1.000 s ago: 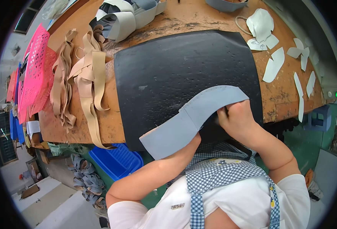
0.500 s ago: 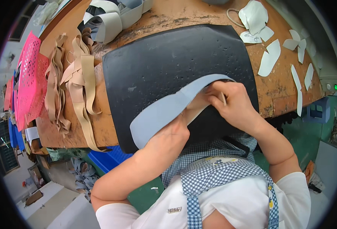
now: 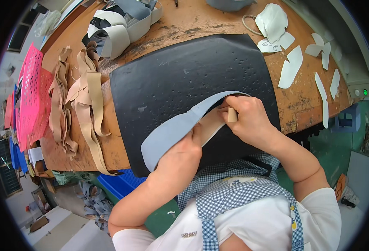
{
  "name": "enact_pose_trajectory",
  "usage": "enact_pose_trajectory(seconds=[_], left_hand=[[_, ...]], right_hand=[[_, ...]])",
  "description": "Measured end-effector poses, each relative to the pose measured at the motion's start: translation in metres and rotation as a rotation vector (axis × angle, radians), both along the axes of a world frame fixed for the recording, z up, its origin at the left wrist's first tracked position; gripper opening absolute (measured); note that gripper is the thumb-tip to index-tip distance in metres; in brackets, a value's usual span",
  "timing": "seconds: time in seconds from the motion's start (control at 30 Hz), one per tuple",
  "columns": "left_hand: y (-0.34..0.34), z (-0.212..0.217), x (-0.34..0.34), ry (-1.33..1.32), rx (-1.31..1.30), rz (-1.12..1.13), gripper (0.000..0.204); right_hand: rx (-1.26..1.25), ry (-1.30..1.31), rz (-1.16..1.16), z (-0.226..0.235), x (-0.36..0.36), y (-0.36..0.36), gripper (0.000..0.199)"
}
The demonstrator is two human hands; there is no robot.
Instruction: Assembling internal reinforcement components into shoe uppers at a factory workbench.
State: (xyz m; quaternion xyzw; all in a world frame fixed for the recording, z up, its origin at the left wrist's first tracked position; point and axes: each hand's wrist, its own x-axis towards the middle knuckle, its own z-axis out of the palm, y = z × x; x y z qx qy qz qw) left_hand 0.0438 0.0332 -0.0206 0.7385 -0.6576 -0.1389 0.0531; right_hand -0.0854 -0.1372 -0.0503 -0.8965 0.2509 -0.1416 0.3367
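Here, both hands (image 3: 180, 152) (image 3: 249, 119) bent inward, grip pinching the grey-blue strip (image 3: 172, 131).

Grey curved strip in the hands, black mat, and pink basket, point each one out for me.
Grey curved strip (image 3: 167, 136), head view, on its broad lower-left part.
Black mat (image 3: 184, 75), head view, on its bare middle.
Pink basket (image 3: 30, 96), head view, on its perforated wall.

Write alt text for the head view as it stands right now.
Both hands hold a curved grey-blue piece over a black mat on a worn wooden bench: left hand grips its middle, right hand its far end. Tan strips lie left, white cut-outs right.
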Motion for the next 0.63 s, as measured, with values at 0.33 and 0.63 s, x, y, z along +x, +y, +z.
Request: enact_pose_trajectory(seconds=[0.33, 0.63], left_hand=[[-0.025, -0.014, -0.01, -0.127, -0.104, -0.131, 0.049], [-0.03, -0.008, -0.004, -0.195, -0.003, -0.251, 0.06]], right_hand=[[0.013, -0.071, -0.027, 0.007, -0.013, -0.001, 0.009], [0.193, 0.036, -0.025, 0.009, -0.023, -0.024, 0.01]])
